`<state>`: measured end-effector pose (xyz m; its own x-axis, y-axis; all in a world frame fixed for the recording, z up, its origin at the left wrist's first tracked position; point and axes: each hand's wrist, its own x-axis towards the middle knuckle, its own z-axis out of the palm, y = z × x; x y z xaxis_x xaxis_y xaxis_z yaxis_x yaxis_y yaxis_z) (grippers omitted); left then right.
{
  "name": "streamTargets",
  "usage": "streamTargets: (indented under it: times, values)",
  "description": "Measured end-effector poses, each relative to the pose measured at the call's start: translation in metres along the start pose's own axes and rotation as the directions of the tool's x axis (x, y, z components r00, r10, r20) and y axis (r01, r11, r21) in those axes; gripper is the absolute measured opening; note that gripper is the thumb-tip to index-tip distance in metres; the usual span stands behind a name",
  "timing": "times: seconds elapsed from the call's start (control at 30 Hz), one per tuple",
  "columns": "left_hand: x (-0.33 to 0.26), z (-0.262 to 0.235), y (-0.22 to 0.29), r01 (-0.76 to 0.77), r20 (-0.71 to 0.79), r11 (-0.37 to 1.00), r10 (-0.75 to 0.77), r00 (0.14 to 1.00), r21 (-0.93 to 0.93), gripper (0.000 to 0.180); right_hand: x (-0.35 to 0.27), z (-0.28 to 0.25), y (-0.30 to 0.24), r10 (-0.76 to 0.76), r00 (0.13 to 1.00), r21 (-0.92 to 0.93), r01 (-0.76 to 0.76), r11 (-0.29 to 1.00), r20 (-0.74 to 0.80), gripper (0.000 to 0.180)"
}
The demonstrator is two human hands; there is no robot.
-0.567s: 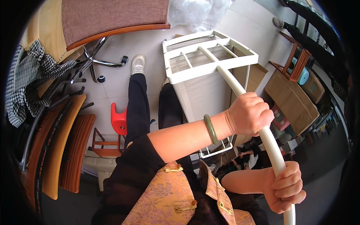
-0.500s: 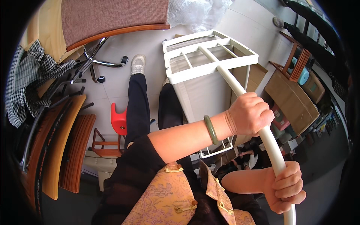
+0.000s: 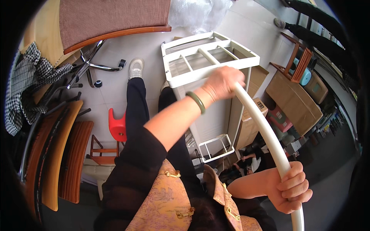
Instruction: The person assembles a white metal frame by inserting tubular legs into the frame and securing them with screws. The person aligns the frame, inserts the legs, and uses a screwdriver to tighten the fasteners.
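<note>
A long white pole [image 3: 266, 129] runs from a white slatted frame [image 3: 183, 80] toward the lower right of the head view, curving in the picture. My left hand [image 3: 224, 82], above a green bangle [image 3: 195, 102], is closed round the pole close to the frame's near bar; some of its fingers are hidden and slightly blurred. Farther down the pole, my right hand [image 3: 291, 188] wraps its fingers round it. Pale panels [image 3: 210, 111] hang below the frame, and a smaller white wire rack [image 3: 216, 148] shows beneath them.
A red plastic piece [image 3: 116, 125] and a small wooden stool [image 3: 104, 149] are left of my legs. Wooden boards [image 3: 79, 161] lean at far left. A brown-cushioned seat [image 3: 115, 17] stands at the top. Cardboard boxes [image 3: 293, 102] lie right; a person's leg [image 3: 304, 32] shows top right.
My left hand has slid up the pole toward the frame, away from my right hand. My right hand keeps its grip. The view has shifted slightly.
</note>
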<state>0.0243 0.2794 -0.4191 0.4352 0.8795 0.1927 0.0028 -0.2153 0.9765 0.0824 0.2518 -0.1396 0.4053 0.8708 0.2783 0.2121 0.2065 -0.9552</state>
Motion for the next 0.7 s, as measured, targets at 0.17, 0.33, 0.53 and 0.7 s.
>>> streamTargets:
  times: [0.17,0.33,0.53,0.7]
  values:
    - [-0.030,-0.024,-0.022,-0.040,0.089,0.941,0.011,0.996,0.336,0.021,-0.001,-0.004,-0.003,0.006,0.999,-0.023,-0.007,1.000,-0.040,0.027]
    - [-0.077,-0.107,-0.005,0.345,0.088,0.745,-0.473,0.877,0.571,0.040,0.005,0.009,0.006,0.008,1.000,0.030,-0.008,1.000,-0.023,0.025]
    - [-0.049,-0.092,-0.016,0.291,0.290,0.756,-0.531,0.796,0.586,0.041,0.007,0.018,0.021,-0.166,0.982,0.147,0.178,0.973,-0.091,0.026]
    - [-0.041,-0.078,-0.018,0.399,0.339,0.641,-0.723,0.602,0.656,0.038,0.016,0.022,0.035,-0.335,0.922,0.247,0.377,0.893,-0.197,0.025]
